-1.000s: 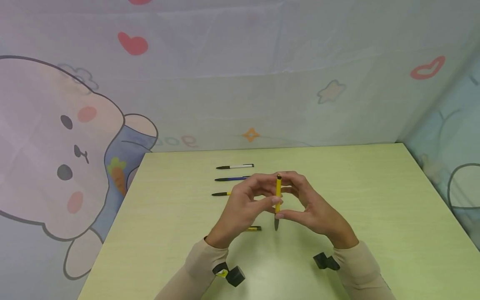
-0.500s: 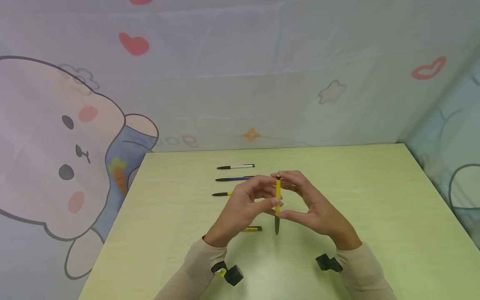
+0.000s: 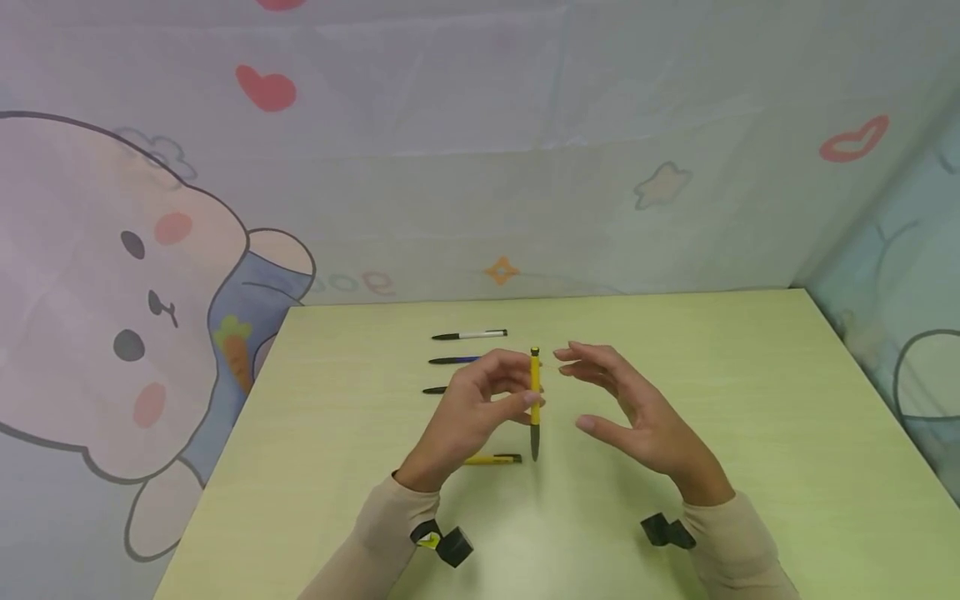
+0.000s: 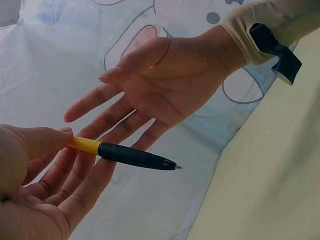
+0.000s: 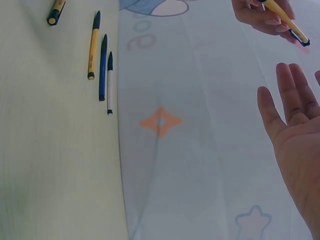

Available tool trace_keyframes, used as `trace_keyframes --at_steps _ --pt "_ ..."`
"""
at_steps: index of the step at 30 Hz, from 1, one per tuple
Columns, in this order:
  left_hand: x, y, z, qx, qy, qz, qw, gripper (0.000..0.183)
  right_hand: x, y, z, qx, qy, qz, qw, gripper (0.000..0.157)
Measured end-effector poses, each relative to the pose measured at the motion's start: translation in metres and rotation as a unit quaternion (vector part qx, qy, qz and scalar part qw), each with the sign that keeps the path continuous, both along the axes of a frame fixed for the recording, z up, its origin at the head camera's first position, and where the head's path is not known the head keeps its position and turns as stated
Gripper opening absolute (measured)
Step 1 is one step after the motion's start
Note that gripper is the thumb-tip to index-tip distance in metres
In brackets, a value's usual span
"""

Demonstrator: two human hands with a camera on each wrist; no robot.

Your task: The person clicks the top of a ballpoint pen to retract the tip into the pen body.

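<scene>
A yellow ballpoint pen [image 3: 535, 379] with a black grip is pinched between the thumb and fingers of my left hand [image 3: 472, 408]. It stands upright in the head view, black grip end down, raised over the table. In the left wrist view its metal tip shows beyond the black grip [image 4: 135, 156]. My right hand [image 3: 637, 412] is just to the right of the pen, fingers apart and relaxed, touching nothing. The right wrist view shows its open palm [image 5: 305, 145] below the pen's cap end.
On the pale table [image 3: 750, 417] lie a white pen [image 3: 480, 334], a blue pen [image 3: 453, 360] and a yellow pen [image 5: 93, 47], side by side. Another yellow pen [image 3: 495, 459] lies nearer, partly behind my left wrist. A printed cloth [image 3: 480, 167] hangs behind the table.
My right hand has let go of the pen and moved off to the right. The left hand has shifted slightly left, with the pen still in it.
</scene>
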State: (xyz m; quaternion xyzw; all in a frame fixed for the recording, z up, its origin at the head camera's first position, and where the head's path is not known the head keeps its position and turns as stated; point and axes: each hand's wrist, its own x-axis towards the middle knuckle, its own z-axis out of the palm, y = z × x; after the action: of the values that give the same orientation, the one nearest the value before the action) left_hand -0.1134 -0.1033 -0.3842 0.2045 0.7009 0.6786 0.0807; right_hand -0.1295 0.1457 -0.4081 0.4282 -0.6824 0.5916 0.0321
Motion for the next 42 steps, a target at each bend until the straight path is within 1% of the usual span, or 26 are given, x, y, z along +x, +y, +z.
trace_keyframes --at_steps 6,11,19,24,28,33,42 --pt "-0.003 -0.004 -0.004 -0.008 0.007 0.007 0.9999 0.032 0.001 0.003 0.001 0.000 0.003 0.002 1.000 0.079" --pt "-0.007 -0.009 -0.008 -0.017 0.005 0.015 0.9997 0.034 0.000 0.007 -0.001 0.000 0.006 -0.001 1.000 0.080" --pt "-0.013 -0.018 -0.011 -0.022 -0.007 0.016 0.9996 0.035 -0.002 0.014 -0.007 -0.006 0.013 0.006 1.000 0.082" --pt "-0.016 -0.026 -0.013 -0.031 -0.015 0.021 0.9992 0.033 0.000 0.017 -0.007 0.002 0.010 0.001 1.000 0.081" --pt "-0.019 -0.033 -0.017 -0.035 -0.022 0.026 0.9988 0.034 0.002 0.020 -0.007 0.009 0.010 0.000 1.000 0.080" --pt "-0.022 -0.042 -0.022 -0.036 -0.026 0.024 0.9987 0.034 0.003 0.024 -0.010 0.013 0.012 0.000 1.000 0.077" --pt "-0.026 -0.055 -0.026 -0.049 -0.024 0.019 0.9983 0.034 0.004 0.031 -0.019 0.021 0.008 -0.010 1.000 0.076"
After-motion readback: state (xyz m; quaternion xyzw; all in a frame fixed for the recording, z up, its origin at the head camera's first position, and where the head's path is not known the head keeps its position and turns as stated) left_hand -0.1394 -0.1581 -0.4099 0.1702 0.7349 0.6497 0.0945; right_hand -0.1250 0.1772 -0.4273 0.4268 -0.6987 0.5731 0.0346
